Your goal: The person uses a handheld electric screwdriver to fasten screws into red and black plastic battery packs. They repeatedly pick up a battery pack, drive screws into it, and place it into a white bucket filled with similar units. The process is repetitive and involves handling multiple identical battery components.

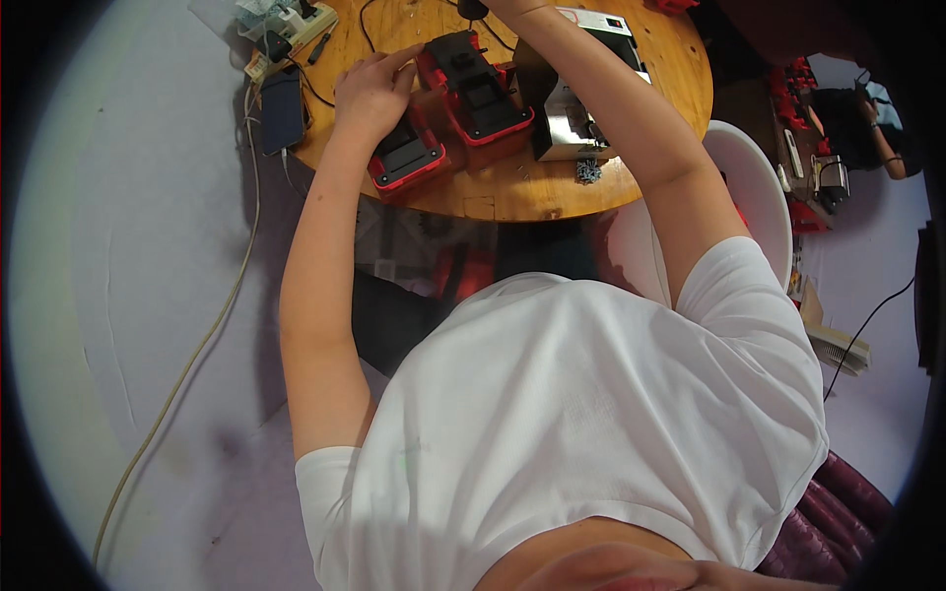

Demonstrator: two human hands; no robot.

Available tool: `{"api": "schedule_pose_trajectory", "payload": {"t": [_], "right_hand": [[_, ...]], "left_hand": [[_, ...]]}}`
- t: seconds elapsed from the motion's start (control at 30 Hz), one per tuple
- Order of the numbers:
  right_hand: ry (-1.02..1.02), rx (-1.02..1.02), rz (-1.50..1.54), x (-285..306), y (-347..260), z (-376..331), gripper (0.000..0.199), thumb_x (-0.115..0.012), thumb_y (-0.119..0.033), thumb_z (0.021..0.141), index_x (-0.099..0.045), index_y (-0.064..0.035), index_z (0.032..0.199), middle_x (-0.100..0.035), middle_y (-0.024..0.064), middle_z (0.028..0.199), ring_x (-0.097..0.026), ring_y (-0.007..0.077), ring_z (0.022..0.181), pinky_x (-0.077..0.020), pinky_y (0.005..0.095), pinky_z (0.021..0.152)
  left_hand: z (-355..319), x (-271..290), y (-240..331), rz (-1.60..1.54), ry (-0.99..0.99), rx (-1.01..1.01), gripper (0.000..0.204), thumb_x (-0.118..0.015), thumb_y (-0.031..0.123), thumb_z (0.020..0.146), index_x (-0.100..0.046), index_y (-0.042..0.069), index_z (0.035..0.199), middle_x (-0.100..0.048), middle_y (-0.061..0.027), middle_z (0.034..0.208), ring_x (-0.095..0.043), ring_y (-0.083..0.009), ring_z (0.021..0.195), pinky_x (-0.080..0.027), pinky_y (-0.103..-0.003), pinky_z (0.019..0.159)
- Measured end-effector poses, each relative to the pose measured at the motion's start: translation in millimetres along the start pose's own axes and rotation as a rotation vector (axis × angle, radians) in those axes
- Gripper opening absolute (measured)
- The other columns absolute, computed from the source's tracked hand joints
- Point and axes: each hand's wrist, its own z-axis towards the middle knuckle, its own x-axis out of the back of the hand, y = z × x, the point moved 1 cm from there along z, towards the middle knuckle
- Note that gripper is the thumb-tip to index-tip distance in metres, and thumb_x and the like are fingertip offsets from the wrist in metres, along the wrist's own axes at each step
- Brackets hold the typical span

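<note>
My left hand [372,98] lies over the left part of a red-and-black device, its index finger stretched out to the far left corner of a second one. That second red-and-black device [478,94] sits to the right, with a black top and red edges. The near end of the first red-and-black device [408,158] shows below my left hand; my hand hides the rest. At the top edge, my right hand [517,6] is mostly cut off and its fingers are out of sight. Beside it is a dark, rounded tool end [473,9]; whether I hold it cannot be seen.
On the round wooden table [493,202], a shiny metal box machine [572,123] stands under my right forearm, with a small heap of screws [588,171] in front. A power strip [296,30] and a dark phone [283,113] lie left. A white chair [754,187] stands right; another person [877,128] is beyond.
</note>
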Motion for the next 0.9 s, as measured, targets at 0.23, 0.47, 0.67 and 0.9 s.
{"api": "schedule_pose_trajectory", "payload": {"t": [0.23,0.47,0.67,0.9], "right_hand": [[-0.049,-0.101,0.124,2,-2,-1,0.029,-0.072,-0.021,0.089,-0.050,-0.0043,0.098,-0.058,0.0032,0.080,-0.053,0.0104,0.066,-0.0446,0.0269,0.057],[-0.063,-0.351,0.187,98,-72,-19,0.026,-0.073,-0.021,0.088,-0.052,-0.0059,0.095,-0.057,0.0014,0.070,-0.056,0.0101,0.055,-0.0457,0.0258,0.049],[0.029,-0.333,-0.072,141,-88,-75,0.025,-0.070,-0.009,0.087,-0.051,-0.0059,0.101,-0.056,0.0001,0.073,-0.055,0.0084,0.059,-0.0448,0.0249,0.052],[0.001,-0.385,-0.044,141,-92,-72,0.020,-0.067,-0.012,0.090,-0.050,-0.0064,0.097,-0.056,0.0019,0.073,-0.055,0.0099,0.058,-0.0455,0.0269,0.052]], "left_hand": [[4,-5,-4,-0.038,0.033,-0.046,0.032,-0.054,0.030,0.090,-0.069,0.026,0.118,-0.068,-0.0086,0.095,-0.064,-0.0305,0.095,-0.047,-0.045,0.084],[8,-10,-10,-0.031,-0.011,-0.104,0.036,-0.049,0.032,0.093,-0.065,0.027,0.124,-0.067,-0.0125,0.097,-0.063,-0.0339,0.095,-0.047,-0.045,0.082],[9,-10,-16,0.012,-0.038,-0.082,0.036,-0.048,0.037,0.094,-0.063,0.032,0.127,-0.067,-0.0113,0.096,-0.062,-0.0328,0.097,-0.046,-0.045,0.084],[8,-10,-16,0.030,-0.005,-0.073,0.037,-0.048,0.037,0.094,-0.064,0.027,0.126,-0.068,-0.0117,0.097,-0.062,-0.0328,0.098,-0.046,-0.045,0.085]]}}
